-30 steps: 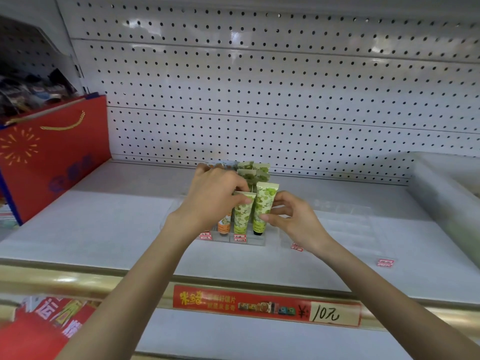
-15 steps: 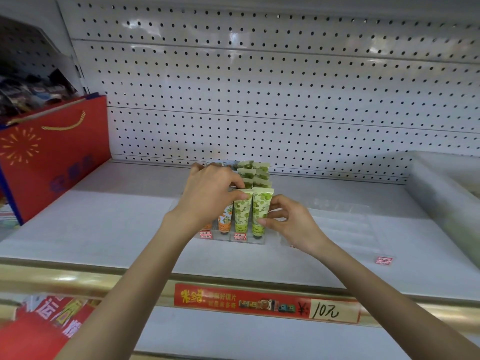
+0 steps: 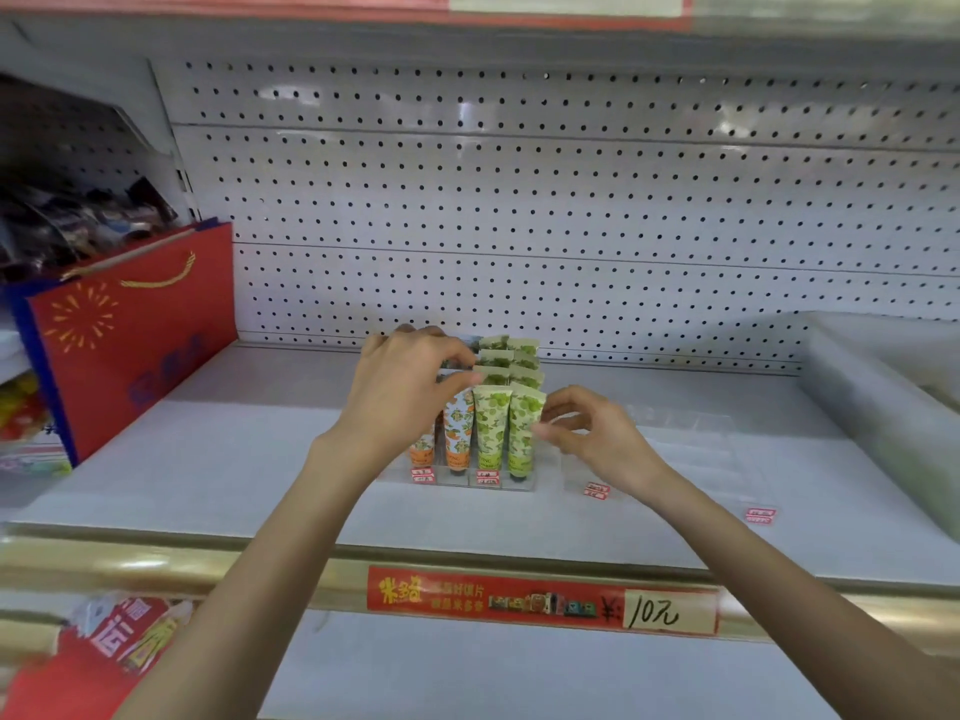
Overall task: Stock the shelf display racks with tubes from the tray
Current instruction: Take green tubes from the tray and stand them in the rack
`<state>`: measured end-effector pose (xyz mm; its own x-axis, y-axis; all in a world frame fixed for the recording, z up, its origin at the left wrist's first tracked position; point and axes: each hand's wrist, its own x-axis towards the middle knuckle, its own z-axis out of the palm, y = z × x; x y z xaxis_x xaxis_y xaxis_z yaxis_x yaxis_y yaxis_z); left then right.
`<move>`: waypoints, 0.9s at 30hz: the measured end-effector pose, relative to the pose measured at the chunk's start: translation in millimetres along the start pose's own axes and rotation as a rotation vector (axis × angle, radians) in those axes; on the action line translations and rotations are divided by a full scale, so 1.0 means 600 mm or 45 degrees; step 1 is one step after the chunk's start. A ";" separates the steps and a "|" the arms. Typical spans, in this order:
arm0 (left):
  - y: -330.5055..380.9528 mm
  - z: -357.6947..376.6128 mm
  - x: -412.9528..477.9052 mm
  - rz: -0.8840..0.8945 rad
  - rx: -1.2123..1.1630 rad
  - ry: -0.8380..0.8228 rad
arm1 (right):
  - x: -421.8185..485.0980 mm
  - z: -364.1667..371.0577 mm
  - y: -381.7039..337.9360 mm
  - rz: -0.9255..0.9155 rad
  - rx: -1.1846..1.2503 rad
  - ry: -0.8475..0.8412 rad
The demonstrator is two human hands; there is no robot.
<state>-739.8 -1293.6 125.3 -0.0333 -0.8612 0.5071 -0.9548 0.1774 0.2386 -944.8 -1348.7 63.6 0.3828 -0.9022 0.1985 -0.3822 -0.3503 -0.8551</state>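
Centre frame: left hand (image 3: 402, 392) curled over the orange tubes (image 3: 457, 433), grip unclear; right hand (image 3: 597, 436), fingers loosely bent, fingertips touching the front green tube (image 3: 523, 431).

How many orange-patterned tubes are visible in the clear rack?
2: one orange-patterned tube beside the front green tube, another left of it, partly behind the left hand. More may be hidden.

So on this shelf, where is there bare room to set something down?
Bare shelf lies between the red gift bag and the clear rack, and along the front edge. Right of the rack, an empty clear rack takes the space up to the white bin. It is crowded around the tubes, where both hands work.
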 end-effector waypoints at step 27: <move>0.058 0.003 -0.069 0.035 0.354 -0.067 | -0.135 -0.143 -0.038 0.170 -1.469 0.197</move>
<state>-772.4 -1252.5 110.7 -0.0687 -0.8828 0.4647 -0.9974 0.0699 -0.0147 -1039.4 -1289.5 108.0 0.2058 -0.9424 0.2638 -0.9786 -0.1990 0.0525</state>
